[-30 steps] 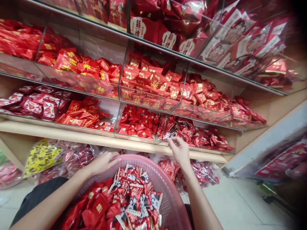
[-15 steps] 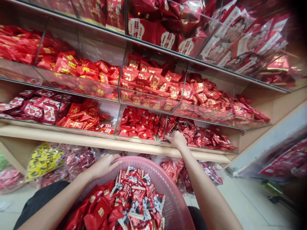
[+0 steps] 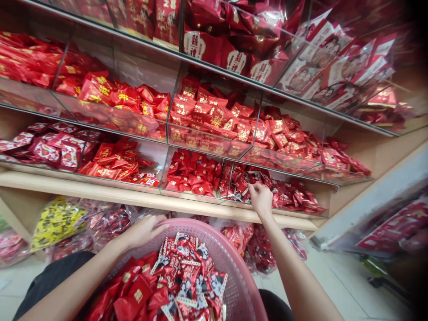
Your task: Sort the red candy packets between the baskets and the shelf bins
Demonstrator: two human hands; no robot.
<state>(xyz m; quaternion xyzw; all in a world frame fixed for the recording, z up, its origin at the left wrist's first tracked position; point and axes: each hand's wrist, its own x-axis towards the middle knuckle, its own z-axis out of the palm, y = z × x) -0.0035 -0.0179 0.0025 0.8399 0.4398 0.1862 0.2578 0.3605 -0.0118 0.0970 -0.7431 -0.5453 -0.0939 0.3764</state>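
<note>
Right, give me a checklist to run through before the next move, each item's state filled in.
1. Left hand at the rim of the pink basket: ok.
2. Right hand at the packets in the lowest shelf row: ok.
3. Packet in the right hand's grip: cannot tell, the fingers hide it.
4. Space left in the basket: ok, part of its right wall shows bare.
5. Kinds separated in the basket: not ok, plain red packets meet patterned packets with no divider visible.
</note>
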